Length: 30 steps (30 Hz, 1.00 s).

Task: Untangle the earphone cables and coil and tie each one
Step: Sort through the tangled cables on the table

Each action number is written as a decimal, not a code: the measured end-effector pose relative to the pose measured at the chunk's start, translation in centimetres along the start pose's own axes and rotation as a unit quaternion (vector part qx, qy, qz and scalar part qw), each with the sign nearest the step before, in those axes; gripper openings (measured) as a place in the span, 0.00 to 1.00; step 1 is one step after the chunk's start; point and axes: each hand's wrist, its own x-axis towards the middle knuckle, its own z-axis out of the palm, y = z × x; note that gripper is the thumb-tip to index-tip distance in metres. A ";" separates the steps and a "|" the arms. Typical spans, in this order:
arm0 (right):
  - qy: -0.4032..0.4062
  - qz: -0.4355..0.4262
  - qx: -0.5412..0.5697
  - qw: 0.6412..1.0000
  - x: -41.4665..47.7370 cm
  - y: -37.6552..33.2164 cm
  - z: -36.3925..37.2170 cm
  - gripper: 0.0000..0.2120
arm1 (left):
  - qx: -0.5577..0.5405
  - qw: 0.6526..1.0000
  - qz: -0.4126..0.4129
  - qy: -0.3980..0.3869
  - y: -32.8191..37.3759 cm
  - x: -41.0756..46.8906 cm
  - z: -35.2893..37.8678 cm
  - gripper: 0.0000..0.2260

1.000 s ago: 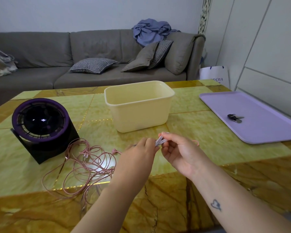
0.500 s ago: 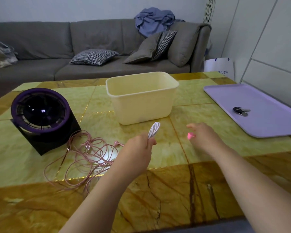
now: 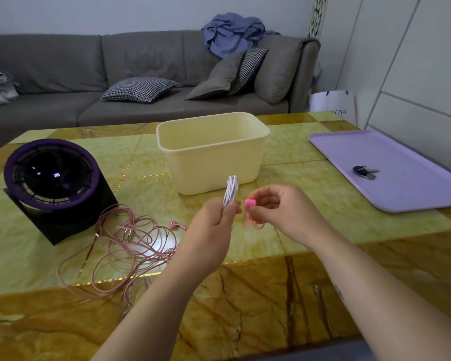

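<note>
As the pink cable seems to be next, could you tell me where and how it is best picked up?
Probably by the earbud at the right edge of the pink cable, pinched from above on the right: that end lies free of the loops, so pulling it should tighten fewer knots.

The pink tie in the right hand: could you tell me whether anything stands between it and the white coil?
Nothing visible does: the pink tie, pinched by the right hand, hangs just beside the white coil gripped by the left hand.
</note>
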 end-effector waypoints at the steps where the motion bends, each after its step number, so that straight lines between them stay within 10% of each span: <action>1: 0.004 -0.012 -0.005 1.000 -0.3 -0.3 0.1 0.05 | -0.013 1.000 0.003 -0.005 0.2 -0.2 0.1 0.11; 30: 0.024 -0.031 -0.014 0.999 -1.8 -1.9 -0.6 0.07 | -0.179 0.983 0.015 -0.029 -1.2 0.4 2.2 0.13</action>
